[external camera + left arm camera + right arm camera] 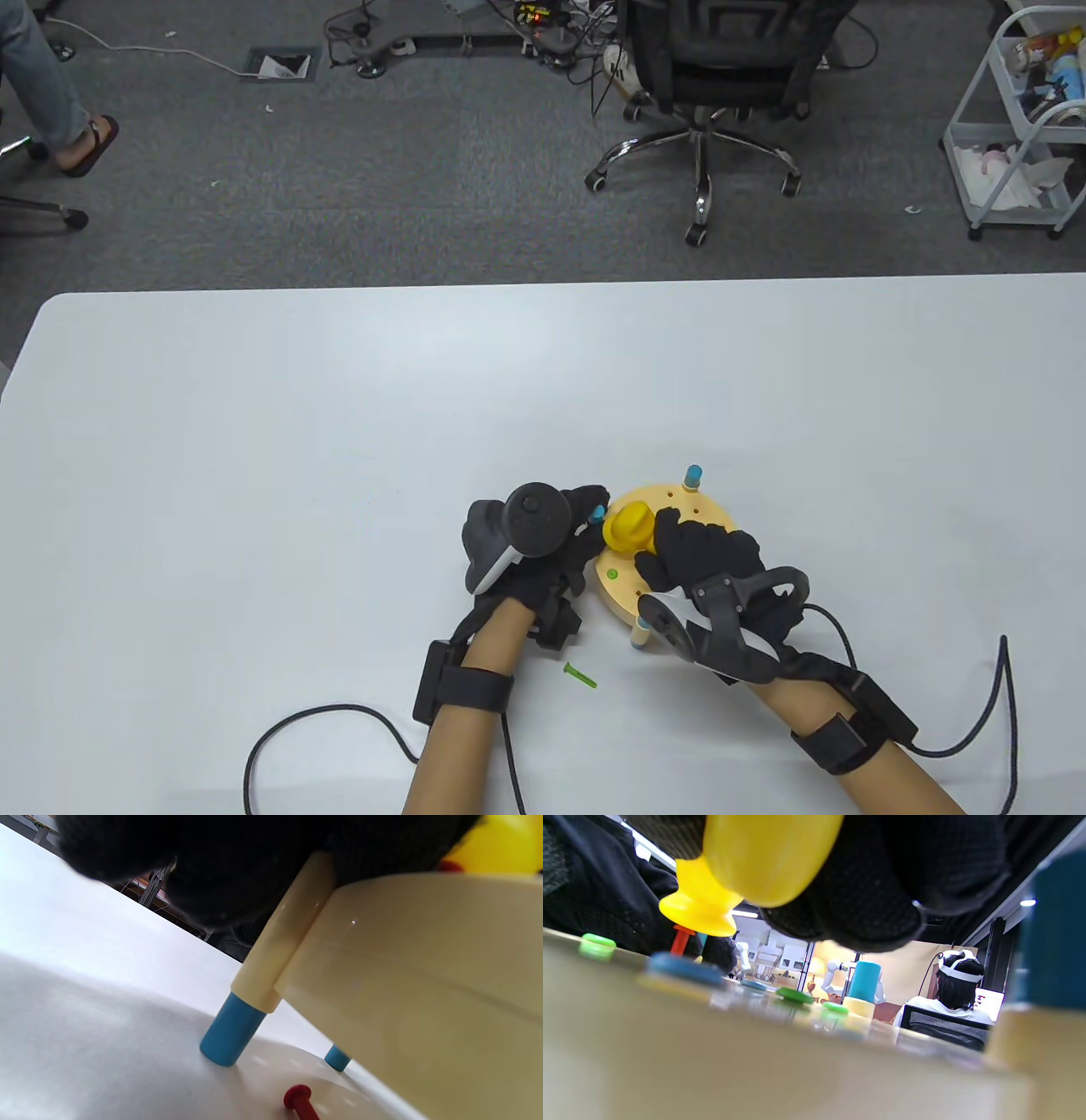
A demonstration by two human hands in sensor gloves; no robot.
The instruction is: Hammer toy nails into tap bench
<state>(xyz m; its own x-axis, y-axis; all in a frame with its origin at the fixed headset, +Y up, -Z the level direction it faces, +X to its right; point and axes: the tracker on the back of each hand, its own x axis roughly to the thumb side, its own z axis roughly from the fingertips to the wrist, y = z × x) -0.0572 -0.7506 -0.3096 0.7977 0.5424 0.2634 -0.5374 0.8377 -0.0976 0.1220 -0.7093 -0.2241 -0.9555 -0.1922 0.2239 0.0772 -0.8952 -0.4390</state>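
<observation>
Glossy plastic hammer (763, 857), smooth plastic bench (424, 984)

One tap bench (689, 519), one yellow hammer (629, 526), two gloved hands — left (543, 543), right (708, 564) — one loose green nail (580, 676) and one loose red nail (300, 1102) on the tabletop (339, 424).

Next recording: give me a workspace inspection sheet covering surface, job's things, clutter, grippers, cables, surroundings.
Surface: white table.
Job's things: round tap bench on blue-tipped legs; yellow hammer head on a red nail standing proud; green nail loose on the table.
Clutter: nothing seen.
Grippers: left hand grips the bench's edge; right hand holds the hammer.
Cables: black glove cables loop on the table.
Surroundings: office chair, white cart, floor wiring.
</observation>
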